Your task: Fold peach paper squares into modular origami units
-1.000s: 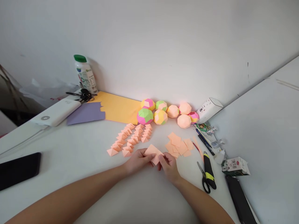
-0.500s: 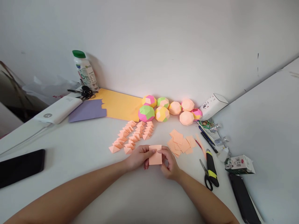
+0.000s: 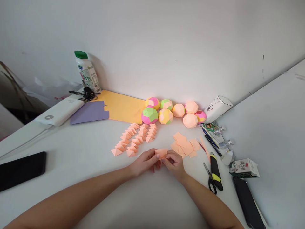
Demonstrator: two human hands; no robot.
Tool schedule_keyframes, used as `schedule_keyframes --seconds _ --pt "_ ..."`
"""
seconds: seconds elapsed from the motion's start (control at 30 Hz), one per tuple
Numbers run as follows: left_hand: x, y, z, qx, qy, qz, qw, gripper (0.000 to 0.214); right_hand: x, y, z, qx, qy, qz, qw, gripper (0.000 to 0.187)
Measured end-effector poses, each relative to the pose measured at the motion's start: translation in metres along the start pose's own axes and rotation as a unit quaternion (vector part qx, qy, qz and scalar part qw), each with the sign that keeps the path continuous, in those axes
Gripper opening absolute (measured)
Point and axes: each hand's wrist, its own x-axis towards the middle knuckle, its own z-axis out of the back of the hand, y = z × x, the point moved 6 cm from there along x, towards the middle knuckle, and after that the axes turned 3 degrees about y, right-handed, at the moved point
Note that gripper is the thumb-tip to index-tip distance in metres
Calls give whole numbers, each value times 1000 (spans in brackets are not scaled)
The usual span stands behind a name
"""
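Observation:
Between my two hands a small piece of peach paper (image 3: 161,153) is held up off the table, bent or folded over so that only a shallow strip shows. My left hand (image 3: 145,162) pinches its left side, thumb on the near face. At the right side my right hand (image 3: 175,163) grips it with thumb and fingers. Beyond my hands lie rows of folded peach paper units (image 3: 130,136). A loose pile of flat peach paper pieces (image 3: 184,145) is just past my right hand.
Several faceted paper balls (image 3: 149,115) stand along the wall. To the right lie scissors (image 3: 210,179), a utility knife (image 3: 216,171), pens (image 3: 211,139) and a small carton (image 3: 244,168). On the left are a black phone (image 3: 23,171), a white power bank (image 3: 60,111) and purple paper (image 3: 89,113).
The paper was a flat upright rectangle facing me; now it is bent over and looks much shorter. Both hands have shifted slightly with it, and the right fingers have moved around its edge.

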Motion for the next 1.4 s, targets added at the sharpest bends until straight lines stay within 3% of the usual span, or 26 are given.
schedule_keyframes --seconds 0.33,0.5,0.63,0.77,1.0,1.2,1.4 --pt "4 11 -2 7 24 -8 1000 33 -5 -18 -8 81 58 -87 991 27" --pt "4 9 -2 -12 23 -10 1000 35 -3 -10 -8 112 70 -57 990 20" --pt "6 7 -1 -36 30 -20 999 35 -2 -6 -12 125 90 -36 987 26" --pt "7 8 0 -37 27 -22 999 35 -1 -7 -7 81 55 -16 995 18" --pt "7 11 -1 -24 26 -35 999 30 -5 -17 -11 134 75 -111 982 22" --pt "8 14 -2 -9 31 -23 999 33 -8 -23 -13 207 57 -149 965 18" --pt "6 12 -2 -8 27 -17 999 32 -7 -30 -13 235 68 -174 954 34"
